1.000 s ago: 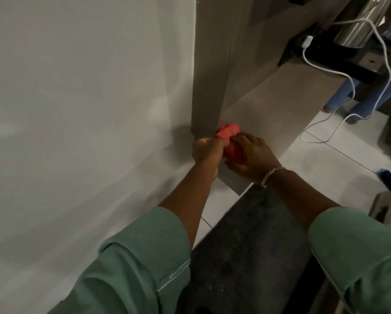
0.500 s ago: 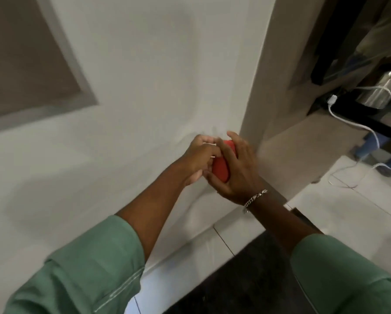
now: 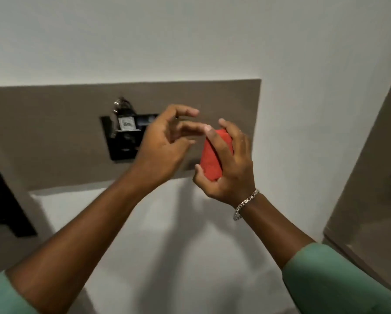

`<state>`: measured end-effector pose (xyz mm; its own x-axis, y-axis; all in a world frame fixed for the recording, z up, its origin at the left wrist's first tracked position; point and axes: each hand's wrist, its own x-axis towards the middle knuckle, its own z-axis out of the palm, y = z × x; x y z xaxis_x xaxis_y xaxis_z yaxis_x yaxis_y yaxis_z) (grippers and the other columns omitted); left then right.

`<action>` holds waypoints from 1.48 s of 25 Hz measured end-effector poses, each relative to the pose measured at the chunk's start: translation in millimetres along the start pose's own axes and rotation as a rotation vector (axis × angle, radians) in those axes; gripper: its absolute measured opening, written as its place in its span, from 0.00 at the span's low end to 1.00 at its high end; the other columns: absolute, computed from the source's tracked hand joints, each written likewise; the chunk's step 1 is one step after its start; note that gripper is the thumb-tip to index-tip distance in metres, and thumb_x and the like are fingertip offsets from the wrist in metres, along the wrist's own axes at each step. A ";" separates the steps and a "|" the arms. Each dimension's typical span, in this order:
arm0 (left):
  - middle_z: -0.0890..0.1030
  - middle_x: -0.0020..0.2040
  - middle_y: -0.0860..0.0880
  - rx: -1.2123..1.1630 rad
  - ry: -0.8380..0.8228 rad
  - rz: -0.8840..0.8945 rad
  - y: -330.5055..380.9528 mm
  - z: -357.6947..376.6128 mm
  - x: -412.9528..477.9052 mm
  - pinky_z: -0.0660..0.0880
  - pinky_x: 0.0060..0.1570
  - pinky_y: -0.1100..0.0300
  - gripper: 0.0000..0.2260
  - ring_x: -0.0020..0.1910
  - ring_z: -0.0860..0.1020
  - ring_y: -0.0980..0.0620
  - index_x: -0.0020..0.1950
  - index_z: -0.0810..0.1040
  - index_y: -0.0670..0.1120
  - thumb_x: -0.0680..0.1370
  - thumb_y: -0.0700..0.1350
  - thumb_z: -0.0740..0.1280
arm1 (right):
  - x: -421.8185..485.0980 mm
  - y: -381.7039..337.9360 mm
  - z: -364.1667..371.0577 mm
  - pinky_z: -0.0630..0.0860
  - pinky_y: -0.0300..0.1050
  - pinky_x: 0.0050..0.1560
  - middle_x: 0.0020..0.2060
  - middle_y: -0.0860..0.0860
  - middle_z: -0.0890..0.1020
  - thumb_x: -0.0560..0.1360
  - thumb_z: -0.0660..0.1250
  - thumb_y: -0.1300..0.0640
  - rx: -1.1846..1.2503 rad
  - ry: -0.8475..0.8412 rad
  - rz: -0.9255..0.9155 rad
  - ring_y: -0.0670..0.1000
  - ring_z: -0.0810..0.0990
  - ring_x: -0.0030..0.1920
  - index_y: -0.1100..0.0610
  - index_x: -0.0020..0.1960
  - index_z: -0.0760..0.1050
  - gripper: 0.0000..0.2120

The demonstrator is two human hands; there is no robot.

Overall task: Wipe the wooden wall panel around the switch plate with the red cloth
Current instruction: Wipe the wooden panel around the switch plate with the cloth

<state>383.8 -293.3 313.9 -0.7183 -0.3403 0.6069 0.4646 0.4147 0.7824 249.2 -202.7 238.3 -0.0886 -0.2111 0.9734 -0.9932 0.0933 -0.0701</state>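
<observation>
- Since half a second ago, the view has swung up from the low corner by the floor to the wall, and the two hands, then bunched together on the cloth, have come apart.
- White painted wall [image 3: 190, 37] fills most of the view, with a grey-brown cabinet side [image 3: 376, 177] at the right edge.
- Across the wall runs the brown rectangular wooden wall panel [image 3: 53, 132], its right end stopping just beyond the hands.
- On that panel sits the black rectangular switch plate [image 3: 119, 146], with a small pale label and some blurred metallic bits at its top.
- Another black fitting [image 3: 1, 205] shows at the far left edge, lower down.
- Both forearms reach up out of green sleeves [image 3: 330, 279].
- In front of the plate's right side, the left hand [image 3: 160, 146] is empty, its grip apart with fingers curled loosely.
- Clamped in the grip of the right hand [image 3: 230, 168], the folded red cloth [image 3: 212, 155] stands upright before the panel's lower right part; whether it touches the wood cannot be told.
- A silver chain bracelet [image 3: 245, 203] circles the right wrist.
</observation>
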 end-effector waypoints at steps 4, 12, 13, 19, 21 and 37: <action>0.82 0.61 0.45 0.433 0.153 0.268 29.7 -81.4 -18.9 0.75 0.66 0.48 0.24 0.65 0.78 0.52 0.57 0.76 0.45 0.65 0.31 0.56 | 35.0 -47.0 48.4 0.73 0.61 0.64 0.68 0.64 0.74 0.66 0.73 0.48 -0.018 -0.013 -0.051 0.66 0.75 0.64 0.51 0.71 0.66 0.35; 0.57 0.80 0.39 1.449 0.225 0.416 -27.2 -197.8 6.0 0.46 0.78 0.41 0.31 0.80 0.51 0.41 0.77 0.60 0.38 0.73 0.42 0.58 | 35.2 -48.7 112.4 0.61 0.68 0.72 0.77 0.55 0.66 0.78 0.55 0.35 -0.328 -0.059 -0.070 0.57 0.62 0.78 0.47 0.77 0.62 0.30; 0.55 0.80 0.39 1.576 0.201 0.438 -36.4 -207.7 7.5 0.45 0.77 0.40 0.32 0.80 0.50 0.41 0.79 0.56 0.39 0.75 0.45 0.57 | 33.1 -42.1 113.1 0.58 0.70 0.74 0.77 0.55 0.65 0.79 0.53 0.35 -0.339 -0.065 -0.081 0.57 0.60 0.79 0.48 0.77 0.61 0.31; 0.49 0.82 0.43 1.813 0.333 0.570 -63.3 -221.9 15.5 0.44 0.78 0.40 0.33 0.80 0.48 0.42 0.80 0.50 0.41 0.79 0.55 0.51 | 47.7 -41.8 119.7 0.48 0.69 0.78 0.80 0.53 0.57 0.80 0.48 0.34 -0.337 -0.009 0.067 0.57 0.52 0.81 0.47 0.80 0.54 0.32; 0.49 0.81 0.42 1.799 0.352 0.595 -64.9 -221.5 16.4 0.44 0.78 0.40 0.33 0.80 0.48 0.42 0.80 0.50 0.41 0.79 0.55 0.52 | 40.6 -33.9 113.8 0.53 0.72 0.76 0.79 0.54 0.59 0.80 0.50 0.35 -0.342 -0.053 -0.096 0.58 0.55 0.81 0.48 0.79 0.55 0.32; 0.49 0.81 0.41 1.793 0.358 0.609 -64.3 -220.9 17.3 0.46 0.77 0.39 0.33 0.80 0.46 0.43 0.80 0.48 0.40 0.80 0.56 0.51 | 42.8 -28.5 117.0 0.56 0.71 0.75 0.77 0.56 0.66 0.80 0.53 0.39 -0.331 -0.002 -0.198 0.60 0.61 0.78 0.48 0.76 0.64 0.27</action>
<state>455.9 -512.3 304.9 -0.4570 0.1288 0.8801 -0.5877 0.6990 -0.4075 264.8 -328.2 256.5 0.1017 -0.2588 0.9606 -0.9128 0.3596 0.1936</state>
